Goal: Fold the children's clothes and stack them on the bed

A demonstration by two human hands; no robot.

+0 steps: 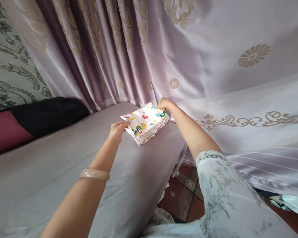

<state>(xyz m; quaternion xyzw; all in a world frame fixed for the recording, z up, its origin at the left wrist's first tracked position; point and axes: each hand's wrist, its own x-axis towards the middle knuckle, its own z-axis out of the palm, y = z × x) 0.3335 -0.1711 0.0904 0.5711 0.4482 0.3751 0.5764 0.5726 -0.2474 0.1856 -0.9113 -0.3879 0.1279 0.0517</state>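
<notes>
A folded white cloth (pixel 144 119) printed with colourful shapes lies flat on a stack of folded cloths (pixel 147 137). My left hand (pixel 117 130) pinches the cloth at its left corner, thumb and fingers closed on the edge. At the far right edge, my right hand (pixel 165 103) grips the same cloth with its fingers closed and bent downward. Layers of thin white printed fabric show along the near side of the stack. A pale bangle (pixel 94 175) is round my left forearm.
The stack rests on a bed with a grey sheet (pixel 94 142), near its far right corner. Behind hang shiny mauve curtains (pixel 161 56). A black and dark red cushion-like bundle (pixel 49 115) lies at the left by the wall. Tiled floor (pixel 181 195) shows below the bed's right edge.
</notes>
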